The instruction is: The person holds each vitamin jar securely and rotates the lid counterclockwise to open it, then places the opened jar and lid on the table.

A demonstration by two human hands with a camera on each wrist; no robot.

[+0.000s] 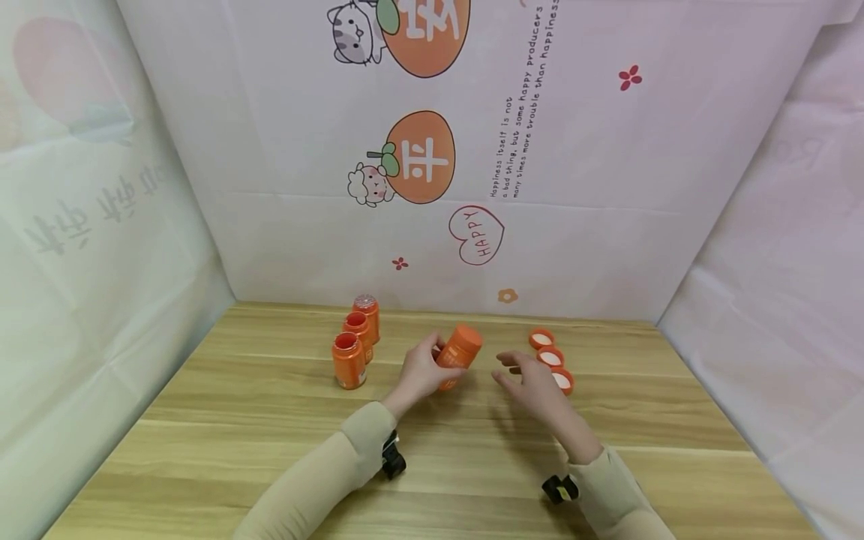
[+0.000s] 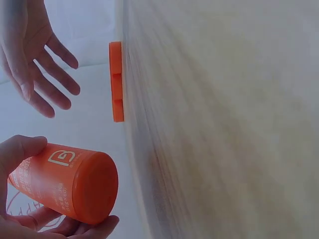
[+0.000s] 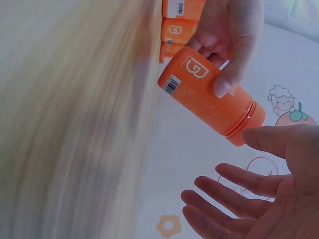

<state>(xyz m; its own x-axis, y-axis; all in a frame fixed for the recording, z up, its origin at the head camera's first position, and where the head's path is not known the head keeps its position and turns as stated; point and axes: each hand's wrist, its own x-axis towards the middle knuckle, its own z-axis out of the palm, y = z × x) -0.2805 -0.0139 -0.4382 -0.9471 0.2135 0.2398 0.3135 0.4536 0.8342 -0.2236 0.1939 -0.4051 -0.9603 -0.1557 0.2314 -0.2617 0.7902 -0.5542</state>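
My left hand (image 1: 420, 373) grips an orange supplement bottle (image 1: 459, 352), tilted and raised above the table, its orange cap on and leaning to the right. In the left wrist view the bottle (image 2: 60, 184) shows its base, with the thumb on one side and fingers on the other. A white logo and a barcode show on the bottle (image 3: 199, 94) in the right wrist view. My right hand (image 1: 536, 384) hovers to the right of the cap, fingers spread and holding nothing. Its thumb appears close to the cap (image 3: 249, 127) there; contact cannot be told.
Several orange things stand on the wooden table (image 1: 459, 472): three capless bottles (image 1: 349, 364) in a row at the left, and three caps (image 1: 541, 339) lying white inside up in a row at the right. A printed white cloth wall (image 1: 283, 225) rises behind.
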